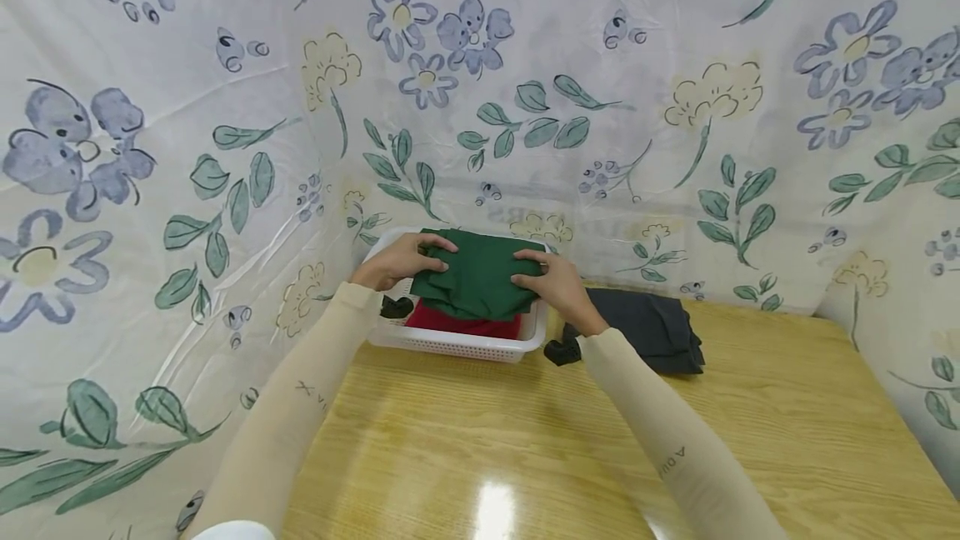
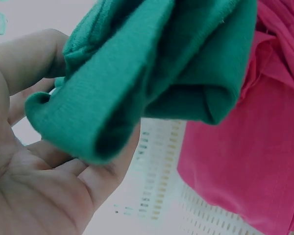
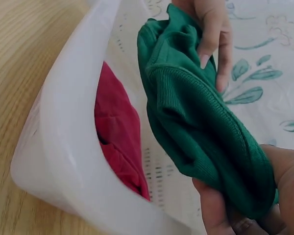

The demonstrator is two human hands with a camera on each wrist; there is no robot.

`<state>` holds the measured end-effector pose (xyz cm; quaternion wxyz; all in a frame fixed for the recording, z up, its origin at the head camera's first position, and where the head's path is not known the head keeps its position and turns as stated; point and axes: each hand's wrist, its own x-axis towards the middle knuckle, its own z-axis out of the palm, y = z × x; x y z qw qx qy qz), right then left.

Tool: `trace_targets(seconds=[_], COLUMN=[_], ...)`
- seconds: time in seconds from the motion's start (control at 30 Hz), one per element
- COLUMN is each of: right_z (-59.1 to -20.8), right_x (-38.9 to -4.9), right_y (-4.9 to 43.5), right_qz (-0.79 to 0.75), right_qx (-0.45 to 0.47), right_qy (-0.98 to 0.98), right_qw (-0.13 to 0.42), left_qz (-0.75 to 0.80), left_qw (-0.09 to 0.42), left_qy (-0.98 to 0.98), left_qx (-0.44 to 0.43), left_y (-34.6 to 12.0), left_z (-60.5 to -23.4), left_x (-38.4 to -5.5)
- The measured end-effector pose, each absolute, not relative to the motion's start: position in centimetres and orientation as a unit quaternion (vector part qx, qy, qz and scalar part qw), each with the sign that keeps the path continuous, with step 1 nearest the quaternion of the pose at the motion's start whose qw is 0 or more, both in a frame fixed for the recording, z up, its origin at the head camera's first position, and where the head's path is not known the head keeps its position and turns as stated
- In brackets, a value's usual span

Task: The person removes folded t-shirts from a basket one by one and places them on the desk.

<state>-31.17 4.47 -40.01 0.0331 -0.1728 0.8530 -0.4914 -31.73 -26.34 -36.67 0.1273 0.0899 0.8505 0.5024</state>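
Note:
A folded green garment [image 1: 483,273] with a ribbed edge is held over the white plastic basket [image 1: 450,345]. My left hand [image 1: 401,260] grips its left end, thumb on one side and fingers on the other, as the left wrist view shows. On the opposite end my right hand [image 1: 557,283] grips the folded layers, fingers beneath in the right wrist view. Below the green cloth, a folded red garment [image 1: 465,322] lies in the basket, partly covered from the head view. A small black item [image 1: 396,307] sits at the basket's left inside.
Right of the basket, a folded dark garment [image 1: 645,330] lies on the wooden table [image 1: 465,423]. A small black bundle [image 1: 562,352] is near my right wrist. Floral cloth [image 1: 480,165] hangs behind and at both sides.

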Motion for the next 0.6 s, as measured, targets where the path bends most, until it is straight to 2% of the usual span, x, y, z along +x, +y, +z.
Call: trace_targets(seconds=[0.37,0.6], right_z=[-40.0,-39.6], right_x=[-30.8,-30.5], right_y=[6.5,7.7], right_qz=[-0.498,-0.484], right_qx=[-0.185,-0.191], right_qy=[0.846,0.854], right_qw=[0.045,0.027], left_qz=[0.504,0.506], left_qw=[0.14,0.138], left_qy=[0.846,0.841], left_qx=[0.11,0.13], left_y=[-25.0,-24.0], left_z=[-36.5,-36.3], left_x=[-31.2,-31.3])
